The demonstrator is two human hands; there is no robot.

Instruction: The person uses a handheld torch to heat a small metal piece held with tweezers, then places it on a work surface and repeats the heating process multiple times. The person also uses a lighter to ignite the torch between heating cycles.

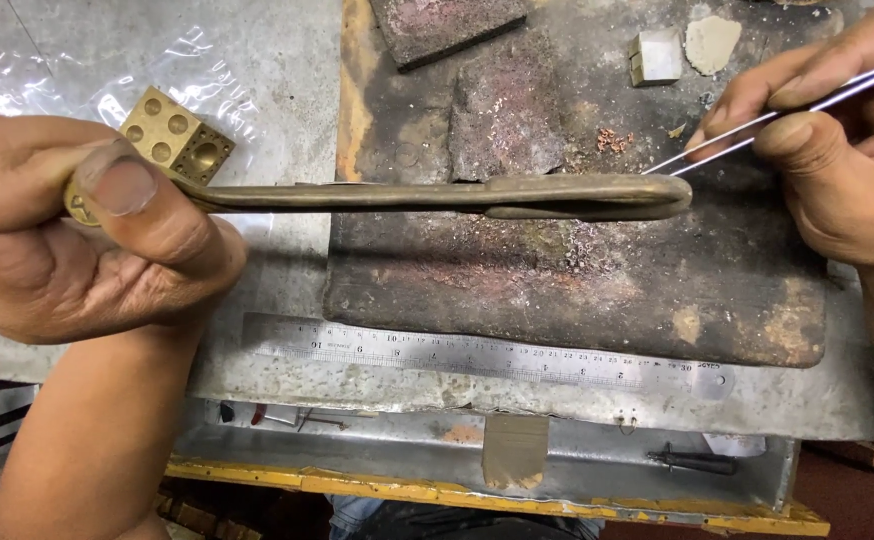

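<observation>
Left hand (77, 235) fully closed around the handle end of long brass tongs (477, 195), thumb pressing on top, holding them level over the scorched block (557, 290), likely to steady the tip. Right hand (837, 150) pinches thin tweezers (757, 125) between thumb and fingers, points meeting the tongs' tip. Brass dapping cube (177, 135) sits behind the left thumb; steel ruler (477, 355) lies along the block's front edge.

Two bare hands, left hand (67, 225), right hand (837, 140), bare forearms, no sleeves, grimy thumbnail
</observation>
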